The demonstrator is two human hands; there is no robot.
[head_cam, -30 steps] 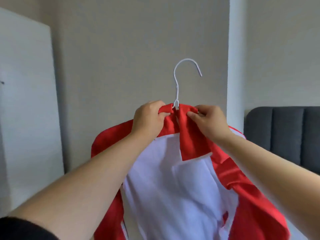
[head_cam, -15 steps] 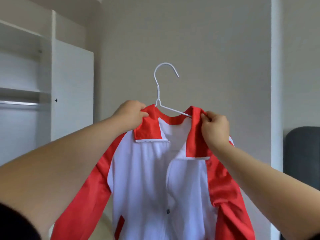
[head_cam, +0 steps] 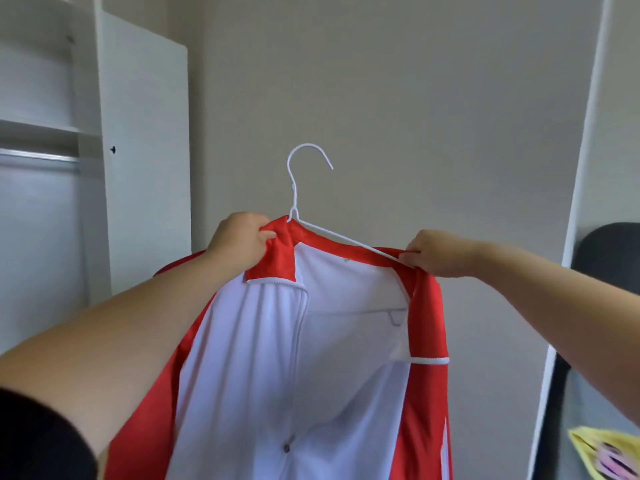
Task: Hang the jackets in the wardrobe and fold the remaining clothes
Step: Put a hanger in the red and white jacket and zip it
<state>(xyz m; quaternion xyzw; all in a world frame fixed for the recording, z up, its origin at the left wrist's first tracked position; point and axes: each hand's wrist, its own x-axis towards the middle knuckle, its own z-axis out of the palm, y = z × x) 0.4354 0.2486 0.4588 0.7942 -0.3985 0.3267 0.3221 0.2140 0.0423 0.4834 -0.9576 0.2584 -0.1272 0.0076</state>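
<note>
One jacket [head_cam: 346, 375] on hanger [head_cam: 295, 195] — left hand [head_cam: 239, 244], right hand [head_cam: 440, 252] at collar

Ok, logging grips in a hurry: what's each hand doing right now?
Left hand: closed, gripping the red collar of the red-and-white jacket.
Right hand: closed, pinching the jacket's red edge at the white wire hanger.

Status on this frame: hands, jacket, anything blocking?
Left hand grips collar of red-and-white jacket; right hand pinches its shoulder over the white wire hanger. Hanger not yet on metal wardrobe rail. Nothing seen blocking.
</note>
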